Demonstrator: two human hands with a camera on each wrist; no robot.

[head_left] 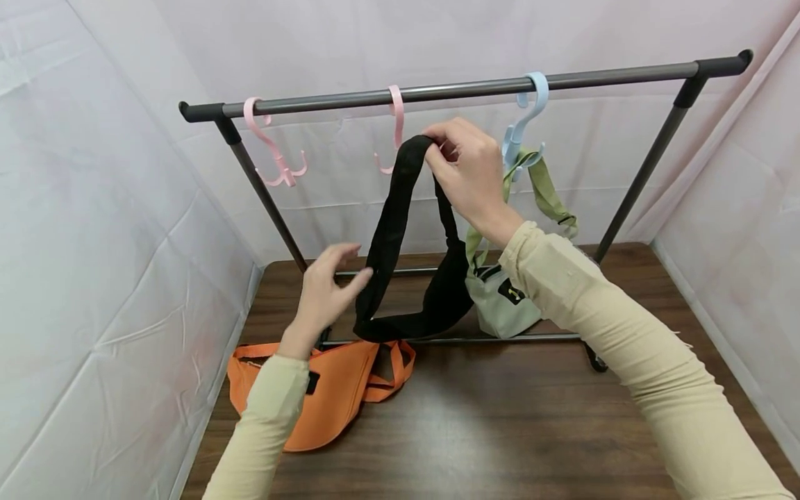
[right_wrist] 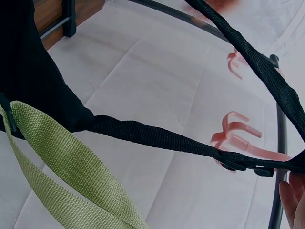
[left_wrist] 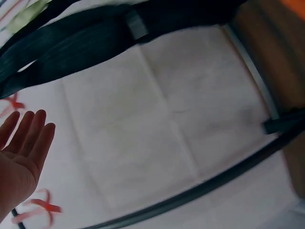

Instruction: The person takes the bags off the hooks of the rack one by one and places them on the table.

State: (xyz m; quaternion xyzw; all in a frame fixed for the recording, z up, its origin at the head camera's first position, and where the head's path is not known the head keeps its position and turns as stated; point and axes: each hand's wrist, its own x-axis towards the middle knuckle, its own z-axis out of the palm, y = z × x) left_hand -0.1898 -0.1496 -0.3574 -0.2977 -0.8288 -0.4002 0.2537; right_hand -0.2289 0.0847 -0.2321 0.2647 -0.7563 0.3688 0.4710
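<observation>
Head view bright, evenly lit, mostly sharp. Pale glare patch on the tabletop (head_left: 446, 444), near middle; soft, faint shadows in the folds of the white cloth (head_left: 112, 264). Black bag (head_left: 446, 281) read nearly flat dark, little surface detail. Both wrist views came out dimmer, with a cool grey cast. Left wrist was the worst: pink hooks (left_wrist: 45, 205) smeared, strap edges soft, rail (left_wrist: 190, 192) bowed, apparently lens distortion. Right wrist was crisper; weave showed on the green strap (right_wrist: 81, 157); top edge blurred.
</observation>
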